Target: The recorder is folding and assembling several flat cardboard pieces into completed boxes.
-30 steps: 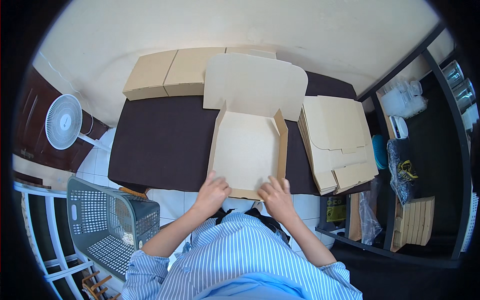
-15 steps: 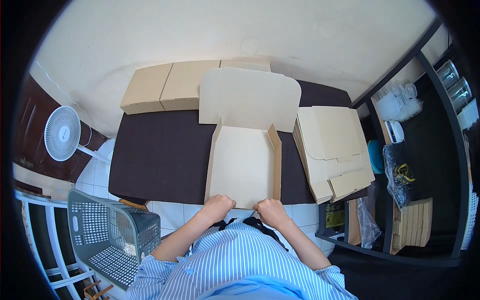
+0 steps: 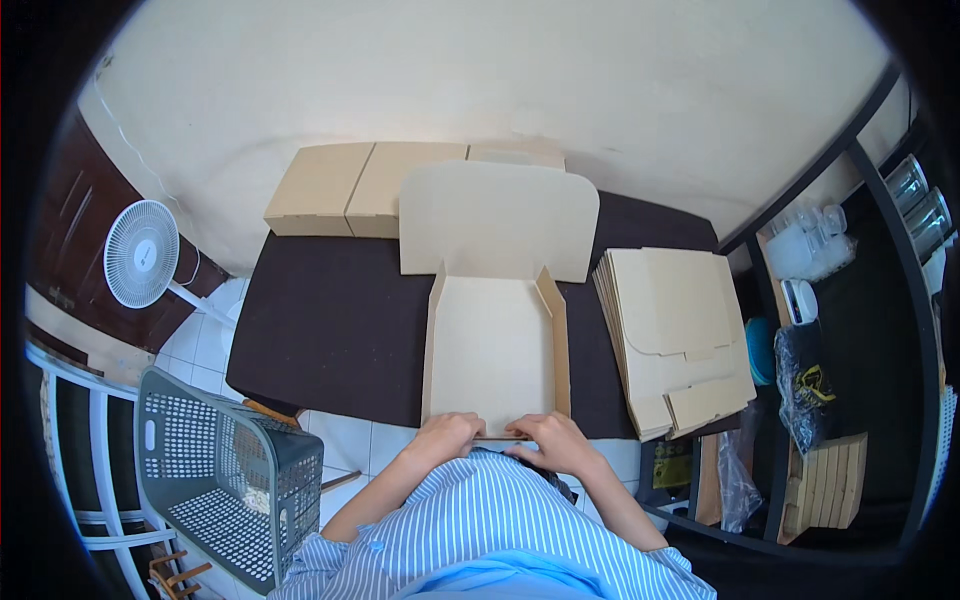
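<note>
A partly folded cardboard box (image 3: pixel 495 345) lies in front of me at the table's near edge. Its side walls stand up, and its wide lid flap (image 3: pixel 500 218) with rounded corners rises at the far end. My left hand (image 3: pixel 450 436) is closed on the left part of the near wall, thumb inward. On the right part of that same wall, my right hand (image 3: pixel 548 440) grips with bent fingers. Only a strip of the near wall shows between both hands; the fingertips are partly hidden.
The table (image 3: pixel 320 320) has a dark cover. Closed cardboard boxes (image 3: pixel 320 185) line its back left. Flat cardboard blanks (image 3: pixel 680 335) are stacked at the right. A grey plastic basket (image 3: pixel 215 470) and a white fan (image 3: pixel 143 255) stand left; a dark shelf rack (image 3: pixel 885 190) stands right.
The view has shifted, so the table and box sit lower in it. Both hands stay on the box's near wall; my right hand has turned slightly, its fingers bending over the edge.
</note>
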`<state>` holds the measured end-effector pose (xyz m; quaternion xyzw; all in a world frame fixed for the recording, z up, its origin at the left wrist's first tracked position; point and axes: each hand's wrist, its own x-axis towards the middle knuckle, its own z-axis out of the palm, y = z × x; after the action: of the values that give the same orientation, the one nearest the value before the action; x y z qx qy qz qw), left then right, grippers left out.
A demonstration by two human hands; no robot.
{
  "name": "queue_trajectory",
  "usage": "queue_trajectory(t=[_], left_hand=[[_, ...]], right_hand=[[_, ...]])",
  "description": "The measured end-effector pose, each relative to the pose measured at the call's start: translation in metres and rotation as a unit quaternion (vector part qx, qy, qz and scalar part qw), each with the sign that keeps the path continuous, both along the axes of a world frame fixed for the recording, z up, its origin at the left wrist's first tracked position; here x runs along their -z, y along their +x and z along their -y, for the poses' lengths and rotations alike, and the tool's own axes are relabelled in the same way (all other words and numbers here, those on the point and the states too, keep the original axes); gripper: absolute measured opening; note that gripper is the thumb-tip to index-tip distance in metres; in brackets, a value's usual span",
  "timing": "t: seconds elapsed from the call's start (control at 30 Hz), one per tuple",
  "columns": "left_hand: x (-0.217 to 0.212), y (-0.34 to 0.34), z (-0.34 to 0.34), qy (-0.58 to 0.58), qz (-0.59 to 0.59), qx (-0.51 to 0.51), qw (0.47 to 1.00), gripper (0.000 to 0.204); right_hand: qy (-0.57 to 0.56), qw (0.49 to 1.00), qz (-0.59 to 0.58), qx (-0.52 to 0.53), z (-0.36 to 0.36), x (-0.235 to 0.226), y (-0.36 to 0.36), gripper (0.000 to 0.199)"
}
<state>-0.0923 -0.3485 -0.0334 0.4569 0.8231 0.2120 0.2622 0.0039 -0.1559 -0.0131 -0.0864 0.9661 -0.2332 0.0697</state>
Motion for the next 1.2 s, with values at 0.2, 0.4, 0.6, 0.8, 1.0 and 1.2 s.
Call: queue_trajectory(t=[0.2,0.4,0.6,0.8,1.0,1.2], left_hand=[[-0.028,-0.072,-0.006,0.309,0.045,-0.241,0.919,0.035],[0.051,-0.148,-0.031,0.365,0.203,-0.328,0.847,0.035],[0.088,-0.181,-0.041,0.333,0.242,-0.367,0.834,0.033],[0.068,-0.228,-0.046,0.32,0.085,-0.588,0.738,0.069],[0.063,-0.27,-0.044,0.281,0.02,-0.474,0.834,0.067],[0.035,-0.261,-0.045,0.268,-0.08,-0.386,0.879,0.039]], right_hand=[[-0.137,0.956,-0.184,0.184,-0.045,-0.011,-0.065,0.047],[-0.363,0.848,-0.113,0.37,-0.093,0.065,-0.135,0.04],[-0.455,0.802,-0.005,0.386,-0.11,0.097,-0.158,0.038],[-0.28,0.797,-0.191,0.5,-0.144,0.088,-0.185,0.053],[-0.253,0.835,-0.192,0.45,-0.181,0.074,-0.221,0.046],[-0.282,0.828,-0.273,0.4,-0.156,0.047,-0.223,0.026]])
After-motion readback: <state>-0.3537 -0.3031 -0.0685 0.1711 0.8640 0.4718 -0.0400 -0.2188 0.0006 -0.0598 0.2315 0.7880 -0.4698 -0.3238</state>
